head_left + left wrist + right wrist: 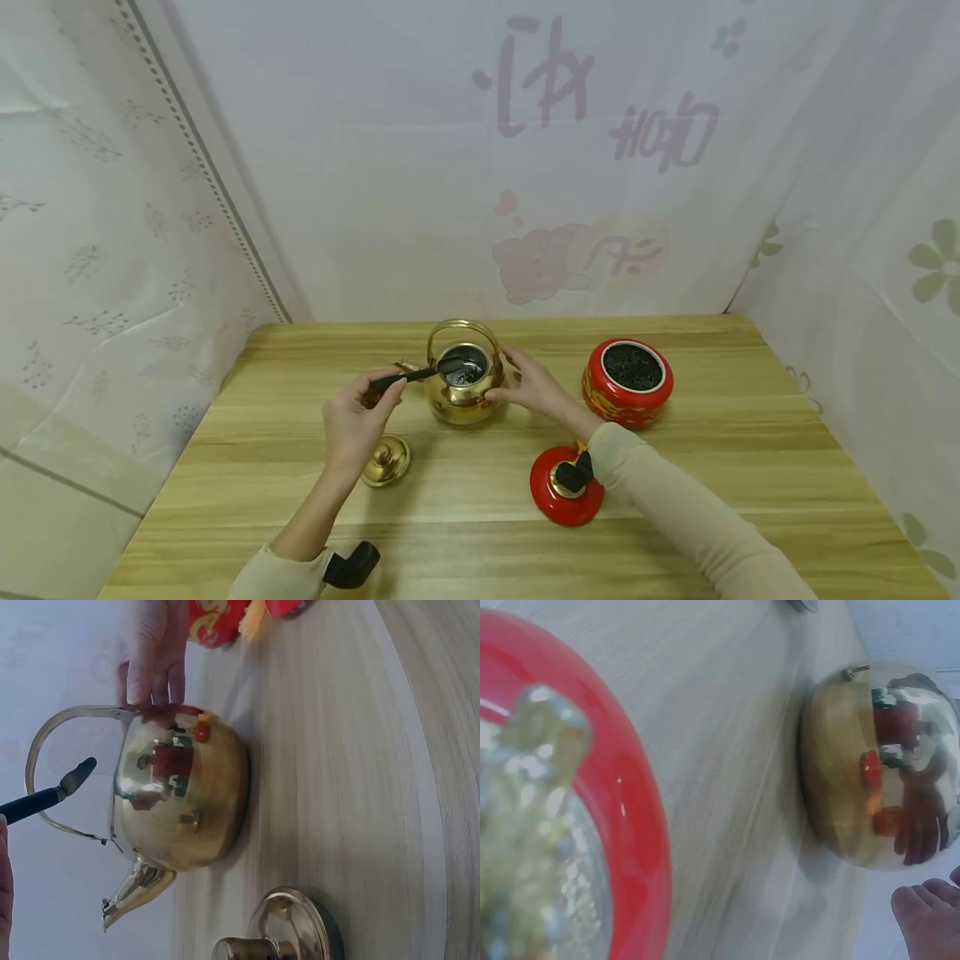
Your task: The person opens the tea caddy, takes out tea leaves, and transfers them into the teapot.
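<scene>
Above the mouth of a shiny gold teapot, my left hand pinches a small black-handled scoop. The scoop's dark end hangs over the opening, inside the arch of the handle; whether it carries anything is unclear. In the left wrist view, the scoop stands apart from the teapot. My right hand lies against the teapot's right side, its fingers spread around the wall. The right wrist view shows this hand near the teapot's upper side, partly out of frame. Dark patches and glints show inside the teapot.
A red jar full of dark loose leaves stands to the right. Its red lid, gold-knobbed, lies under my right wrist. The teapot's gold lid rests near my left wrist. Patterned cloth hangs behind the wooden table.
</scene>
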{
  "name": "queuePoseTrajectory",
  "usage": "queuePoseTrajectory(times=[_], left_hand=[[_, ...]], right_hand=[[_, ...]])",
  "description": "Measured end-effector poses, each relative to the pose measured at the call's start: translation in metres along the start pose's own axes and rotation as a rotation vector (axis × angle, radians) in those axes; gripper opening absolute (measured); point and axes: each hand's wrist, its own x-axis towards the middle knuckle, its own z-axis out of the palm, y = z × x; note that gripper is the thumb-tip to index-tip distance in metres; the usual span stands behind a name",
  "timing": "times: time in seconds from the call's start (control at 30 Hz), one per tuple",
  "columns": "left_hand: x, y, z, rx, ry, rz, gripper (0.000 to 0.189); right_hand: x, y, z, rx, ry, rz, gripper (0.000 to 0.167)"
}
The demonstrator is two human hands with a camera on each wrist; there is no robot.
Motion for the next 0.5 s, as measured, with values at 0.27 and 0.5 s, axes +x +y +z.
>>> queuePoseTrajectory(times=[0.27,0.5], left_hand=[[-0.005,0.021,-0.004,-0.119,-0.025,-0.207,0.017],[-0.008,0.014,-0.001,-0.173,-0.047,-0.294,0.020]], right_hand=[[-0.013,-0.002,-0.010,0.049,-0.007,-0.021,0.085],[-0.029,-0.003,-0.021,0.046,0.021,-0.039,0.084]])
